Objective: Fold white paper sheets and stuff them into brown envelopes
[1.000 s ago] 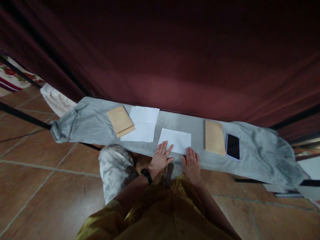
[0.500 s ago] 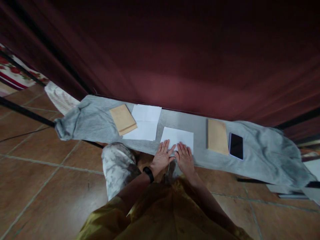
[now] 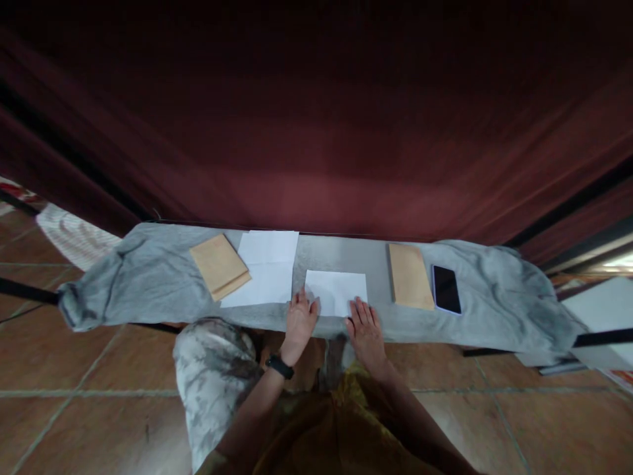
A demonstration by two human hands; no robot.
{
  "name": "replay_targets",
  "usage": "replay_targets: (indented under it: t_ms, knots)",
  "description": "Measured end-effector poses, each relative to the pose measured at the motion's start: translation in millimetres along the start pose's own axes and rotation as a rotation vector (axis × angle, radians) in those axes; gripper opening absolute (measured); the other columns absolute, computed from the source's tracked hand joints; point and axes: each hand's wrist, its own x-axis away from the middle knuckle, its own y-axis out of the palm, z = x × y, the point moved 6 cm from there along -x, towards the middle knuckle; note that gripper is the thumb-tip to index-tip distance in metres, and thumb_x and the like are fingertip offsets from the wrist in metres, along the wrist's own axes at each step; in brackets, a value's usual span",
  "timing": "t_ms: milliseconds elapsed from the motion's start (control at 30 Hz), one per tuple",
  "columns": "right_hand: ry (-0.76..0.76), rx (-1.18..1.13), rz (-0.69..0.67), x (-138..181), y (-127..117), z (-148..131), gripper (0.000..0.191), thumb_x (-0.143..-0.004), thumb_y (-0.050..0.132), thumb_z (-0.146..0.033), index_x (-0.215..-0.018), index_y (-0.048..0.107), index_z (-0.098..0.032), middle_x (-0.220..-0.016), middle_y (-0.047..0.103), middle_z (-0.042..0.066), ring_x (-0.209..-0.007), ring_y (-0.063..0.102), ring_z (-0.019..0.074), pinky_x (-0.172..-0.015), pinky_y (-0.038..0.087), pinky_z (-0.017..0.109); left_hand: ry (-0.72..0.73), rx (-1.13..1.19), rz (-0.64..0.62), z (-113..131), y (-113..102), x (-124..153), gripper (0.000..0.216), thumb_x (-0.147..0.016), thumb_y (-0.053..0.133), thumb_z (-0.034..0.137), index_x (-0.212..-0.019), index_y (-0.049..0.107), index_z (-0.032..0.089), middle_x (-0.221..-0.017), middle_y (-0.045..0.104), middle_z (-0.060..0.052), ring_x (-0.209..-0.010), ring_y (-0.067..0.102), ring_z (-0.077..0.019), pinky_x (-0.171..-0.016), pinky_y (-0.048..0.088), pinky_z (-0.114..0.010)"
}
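Note:
A folded white sheet of paper [image 3: 336,291] lies on the grey cloth-covered bench in front of me. My left hand [image 3: 301,323], with a dark band on the wrist, is at the sheet's lower left edge, fingers stretched forward and thumb apart. Over the lower right corner, my right hand [image 3: 366,328] rests flat with its fingers extended. Neither hand grips anything. To the left, larger white sheets [image 3: 270,267] with a crease across them lie partly beneath brown envelopes [image 3: 217,260].
On the right lie another brown envelope or pack [image 3: 410,277] and a phone [image 3: 446,289] with a dark screen. Grey cloth [image 3: 148,277] bunches at both bench ends. Behind hangs a dark red curtain [image 3: 316,191]; black metal bars [image 3: 30,290] stand at the sides.
My hands have moved apart: the left has slid to the sheet's left edge, the right to its lower right corner. The camera view has turned slightly.

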Motion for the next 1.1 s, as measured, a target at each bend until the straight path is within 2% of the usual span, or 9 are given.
replay_targets:
  t_ms: [133,300,433,500,600,667,767,967,1100]
  knots:
    - [0.013,-0.041,0.015,0,1,0,0.05,-0.105,0.04,-0.031,-0.152,0.041,-0.013,-0.157,0.042,0.017,-0.144,0.039,0.0287,-0.118,0.03,0.052,-0.178,0.229,-0.05,-13,-3,-23,0.041,-0.082,0.065,0.026,-0.12,0.065,0.011,-0.096,0.076,-0.013,-0.11,0.066,-0.0294,-0.095,0.05,-0.037]
    - [0.041,-0.212,0.047,1,5,8,0.047,-0.104,0.039,-0.03,-0.149,0.045,-0.017,-0.156,0.045,0.014,-0.143,0.042,0.0264,-0.118,0.031,0.054,-0.145,0.35,-0.042,-11,-8,-28,0.004,-0.081,0.062,0.02,-0.083,0.066,0.019,-0.068,0.069,0.0,-0.066,0.067,-0.0182,-0.064,0.05,-0.026]
    - [0.164,-0.504,0.137,0,9,25,0.046,-0.103,0.037,-0.033,-0.145,0.052,-0.02,-0.149,0.054,0.012,-0.138,0.049,0.0253,-0.116,0.037,0.053,-0.062,0.45,0.146,9,-42,-22,0.016,-0.093,0.052,0.03,-0.089,0.063,0.02,-0.076,0.068,0.0,-0.072,0.064,-0.0165,-0.069,0.05,-0.026]
    - [0.267,-0.669,0.17,-2,12,36,0.048,-0.101,0.039,-0.038,-0.143,0.054,-0.021,-0.146,0.056,0.012,-0.136,0.051,0.0253,-0.116,0.039,0.052,0.083,0.529,0.381,25,-74,-16,0.02,-0.096,0.052,0.035,-0.094,0.064,0.02,-0.085,0.069,-0.002,-0.08,0.065,-0.0177,-0.076,0.052,-0.029]
    - [0.423,-0.896,0.203,-4,14,49,0.052,-0.098,0.044,-0.045,-0.144,0.054,-0.022,-0.147,0.056,0.011,-0.138,0.05,0.0265,-0.118,0.037,0.053,0.399,0.451,0.5,53,-104,-2,0.018,-0.099,0.051,0.033,-0.1,0.066,0.021,-0.102,0.072,-0.006,-0.099,0.065,-0.0205,-0.091,0.05,-0.036]
    - [0.517,-0.995,0.231,-3,14,56,0.055,-0.096,0.046,-0.048,-0.144,0.053,-0.021,-0.147,0.056,0.012,-0.137,0.05,0.0281,-0.117,0.037,0.055,0.578,0.366,0.439,64,-103,9,0.017,-0.1,0.05,0.027,-0.101,0.067,0.022,-0.107,0.072,-0.006,-0.103,0.065,-0.0204,-0.095,0.049,-0.038]
    - [0.588,-1.014,0.254,0,11,64,0.057,-0.096,0.045,-0.047,-0.146,0.05,-0.02,-0.145,0.057,0.013,-0.133,0.054,0.028,-0.115,0.039,0.056,0.732,0.288,0.261,62,-78,27,0.02,-0.101,0.047,0.021,-0.102,0.067,0.023,-0.11,0.073,-0.005,-0.105,0.066,-0.0195,-0.099,0.05,-0.041]
    - [0.387,-0.799,0.187,-2,0,61,0.047,-0.098,0.04,-0.031,-0.141,0.057,-0.022,-0.143,0.06,0.009,-0.136,0.052,0.0241,-0.117,0.038,0.05,0.672,0.166,-0.087,26,-19,46,0.027,-0.099,0.044,0.019,-0.106,0.069,0.025,-0.126,0.07,-0.005,-0.121,0.062,-0.0216,-0.109,0.048,-0.046]
    - [0.22,-0.65,0.106,-18,-2,51,0.047,-0.097,0.037,-0.022,-0.138,0.059,-0.02,-0.14,0.062,0.01,-0.133,0.055,0.0221,-0.114,0.044,0.045,0.645,0.12,-0.227,12,-6,41,0.045,-0.09,0.048,0.011,-0.13,0.062,0.027,-0.144,0.059,-0.004,-0.137,0.051,-0.0212,-0.119,0.039,-0.05]
